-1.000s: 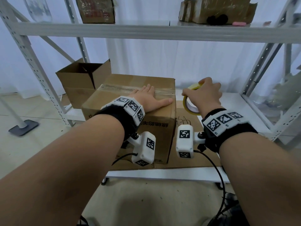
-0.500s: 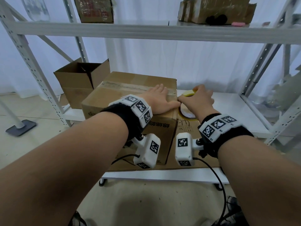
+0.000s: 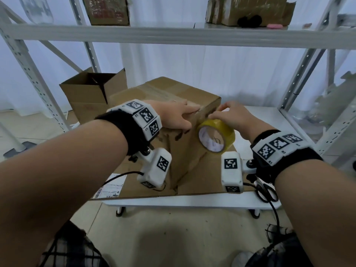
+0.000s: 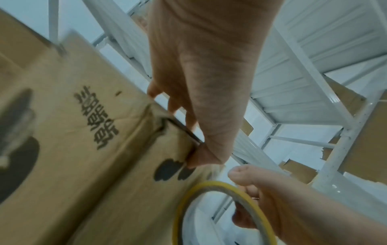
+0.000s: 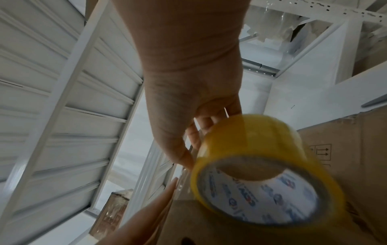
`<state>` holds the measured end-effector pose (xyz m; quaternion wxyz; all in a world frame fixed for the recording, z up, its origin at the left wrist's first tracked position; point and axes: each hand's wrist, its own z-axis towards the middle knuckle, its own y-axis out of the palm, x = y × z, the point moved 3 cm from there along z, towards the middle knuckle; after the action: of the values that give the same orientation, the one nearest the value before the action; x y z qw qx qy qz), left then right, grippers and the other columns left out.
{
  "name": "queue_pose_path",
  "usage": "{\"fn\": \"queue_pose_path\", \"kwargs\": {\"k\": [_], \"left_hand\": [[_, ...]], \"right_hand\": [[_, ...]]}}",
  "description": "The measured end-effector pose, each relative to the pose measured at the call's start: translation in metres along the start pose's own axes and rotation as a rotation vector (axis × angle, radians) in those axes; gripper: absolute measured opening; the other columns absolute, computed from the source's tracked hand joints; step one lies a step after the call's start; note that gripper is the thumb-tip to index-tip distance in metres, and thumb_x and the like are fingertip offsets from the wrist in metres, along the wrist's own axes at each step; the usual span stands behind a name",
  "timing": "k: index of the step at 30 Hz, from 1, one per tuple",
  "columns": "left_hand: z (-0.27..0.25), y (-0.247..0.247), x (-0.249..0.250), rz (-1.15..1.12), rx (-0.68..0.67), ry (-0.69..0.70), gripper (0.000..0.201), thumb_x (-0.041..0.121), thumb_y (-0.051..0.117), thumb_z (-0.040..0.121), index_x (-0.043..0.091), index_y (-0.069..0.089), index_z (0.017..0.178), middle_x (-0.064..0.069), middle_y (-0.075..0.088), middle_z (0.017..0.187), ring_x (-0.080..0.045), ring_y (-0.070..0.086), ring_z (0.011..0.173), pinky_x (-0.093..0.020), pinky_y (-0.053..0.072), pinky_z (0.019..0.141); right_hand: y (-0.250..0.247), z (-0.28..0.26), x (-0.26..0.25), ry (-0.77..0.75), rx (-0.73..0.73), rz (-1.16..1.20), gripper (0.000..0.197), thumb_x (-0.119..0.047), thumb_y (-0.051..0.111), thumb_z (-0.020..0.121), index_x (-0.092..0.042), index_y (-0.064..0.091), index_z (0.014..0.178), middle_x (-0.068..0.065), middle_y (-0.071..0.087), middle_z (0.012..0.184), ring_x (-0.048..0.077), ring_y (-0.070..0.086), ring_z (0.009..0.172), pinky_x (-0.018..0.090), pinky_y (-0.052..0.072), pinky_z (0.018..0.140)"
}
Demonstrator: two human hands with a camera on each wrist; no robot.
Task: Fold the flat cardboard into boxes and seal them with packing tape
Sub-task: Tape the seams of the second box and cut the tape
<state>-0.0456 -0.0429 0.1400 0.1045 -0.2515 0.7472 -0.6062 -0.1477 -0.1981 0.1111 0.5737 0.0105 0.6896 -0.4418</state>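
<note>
Left hand (image 3: 174,117) flat, fingers straight, pressing top corner of closed cardboard box (image 3: 185,151). Right hand (image 3: 234,117) curled around yellow tape roll (image 3: 216,136), held against box's right upper edge. Box sits on flat cardboard (image 3: 208,180) on white surface (image 3: 183,202). Open box (image 3: 90,97) behind left. Scissors (image 3: 266,192) near right wrist.

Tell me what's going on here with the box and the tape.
A person is taping a closed cardboard box on the lower shelf of a white rack. The left hand lies flat on the box's top near the front corner, holding it down. The right hand grips a yellowish tape roll against that corner, with the roll hanging beside the box's side face. A strip of tape already runs along the top seam. An open box stands behind, and scissors lie at the shelf's front edge.
</note>
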Motion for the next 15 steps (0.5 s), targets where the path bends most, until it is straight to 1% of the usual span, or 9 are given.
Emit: {"fn": "queue_pose_path", "kwargs": {"k": [2, 4, 5, 6, 8, 10, 12, 13, 15], "left_hand": [[-0.007, -0.002, -0.005, 0.011, -0.010, 0.042, 0.072, 0.021, 0.050, 0.093, 0.034, 0.013, 0.153, -0.001, 0.013, 0.161, -0.022, 0.017, 0.146, -0.035, 0.015, 0.116], [-0.017, -0.005, -0.014, 0.041, -0.032, 0.051, 0.074, 0.008, 0.047, 0.093, 0.035, 0.013, 0.153, 0.005, 0.006, 0.162, -0.016, 0.012, 0.147, -0.030, 0.010, 0.116], [-0.021, -0.007, -0.020, 0.049, -0.037, 0.052, 0.076, 0.004, 0.045, 0.092, 0.037, 0.013, 0.153, 0.008, 0.004, 0.161, -0.014, 0.011, 0.147, -0.030, 0.008, 0.116], [-0.026, -0.007, -0.027, 0.048, -0.033, 0.057, 0.078, 0.001, 0.043, 0.092, 0.040, 0.013, 0.152, 0.011, 0.004, 0.161, -0.013, 0.010, 0.147, -0.031, 0.007, 0.117], [-0.033, -0.002, -0.043, -0.020, 0.020, 0.073, 0.076, -0.001, 0.042, 0.092, 0.042, 0.018, 0.150, 0.014, 0.008, 0.160, -0.011, 0.008, 0.147, -0.035, 0.004, 0.119], [-0.039, 0.007, -0.063, -0.228, 0.196, 0.028, 0.060, 0.007, 0.044, 0.096, 0.038, 0.034, 0.146, 0.012, 0.021, 0.158, -0.011, 0.015, 0.146, -0.035, 0.007, 0.119], [-0.044, 0.014, -0.087, -0.372, 0.452, -0.084, 0.039, 0.028, 0.043, 0.100, 0.033, 0.050, 0.138, 0.005, 0.039, 0.151, -0.016, 0.029, 0.142, -0.038, 0.019, 0.117], [-0.043, 0.017, -0.096, -0.407, 0.535, -0.151, 0.038, 0.038, 0.043, 0.099, 0.029, 0.053, 0.135, 0.001, 0.046, 0.146, -0.019, 0.036, 0.138, -0.040, 0.026, 0.115], [-0.039, 0.023, -0.104, -0.535, 0.578, -0.230, 0.046, 0.046, 0.048, 0.096, 0.024, 0.053, 0.136, -0.001, 0.051, 0.140, -0.020, 0.046, 0.130, -0.038, 0.036, 0.109]], "right_hand": [[0.002, -0.003, -0.005, -0.066, -0.031, -0.046, 0.019, -0.027, 0.073, 0.082, -0.019, 0.057, 0.085, -0.001, 0.057, 0.085, 0.021, 0.055, 0.086, 0.031, 0.047, 0.071], [-0.001, -0.007, -0.014, -0.175, 0.053, -0.137, 0.017, -0.028, 0.069, 0.084, -0.018, 0.056, 0.087, -0.004, 0.054, 0.081, 0.019, 0.053, 0.085, 0.028, 0.044, 0.071], [-0.002, -0.009, -0.018, -0.216, 0.115, -0.188, 0.019, -0.032, 0.067, 0.085, -0.019, 0.056, 0.093, -0.003, 0.054, 0.087, 0.018, 0.052, 0.090, 0.027, 0.041, 0.073], [-0.002, -0.008, -0.020, -0.246, 0.166, -0.231, 0.024, -0.036, 0.065, 0.086, -0.020, 0.057, 0.103, 0.001, 0.053, 0.099, 0.020, 0.050, 0.099, 0.028, 0.039, 0.081], [0.004, -0.006, -0.022, -0.240, 0.127, -0.206, 0.038, -0.044, 0.061, 0.089, -0.025, 0.055, 0.122, 0.009, 0.043, 0.129, 0.024, 0.041, 0.123, 0.034, 0.034, 0.102], [0.019, -0.005, -0.024, -0.238, -0.016, -0.077, 0.045, -0.046, 0.054, 0.094, -0.026, 0.049, 0.135, 0.007, 0.037, 0.145, 0.023, 0.037, 0.134, 0.038, 0.031, 0.112], [0.033, -0.005, -0.030, -0.248, -0.089, -0.037, 0.046, -0.039, 0.049, 0.099, -0.021, 0.045, 0.142, 0.002, 0.042, 0.147, 0.019, 0.040, 0.133, 0.035, 0.033, 0.112], [0.038, -0.004, -0.033, -0.236, -0.084, -0.019, 0.046, -0.036, 0.049, 0.100, -0.020, 0.045, 0.142, 0.000, 0.045, 0.145, 0.017, 0.042, 0.131, 0.033, 0.034, 0.111], [0.041, 0.001, -0.038, -0.176, -0.028, 0.031, 0.042, -0.034, 0.052, 0.096, -0.023, 0.050, 0.136, 0.000, 0.049, 0.139, 0.017, 0.046, 0.125, 0.036, 0.039, 0.108]]}}
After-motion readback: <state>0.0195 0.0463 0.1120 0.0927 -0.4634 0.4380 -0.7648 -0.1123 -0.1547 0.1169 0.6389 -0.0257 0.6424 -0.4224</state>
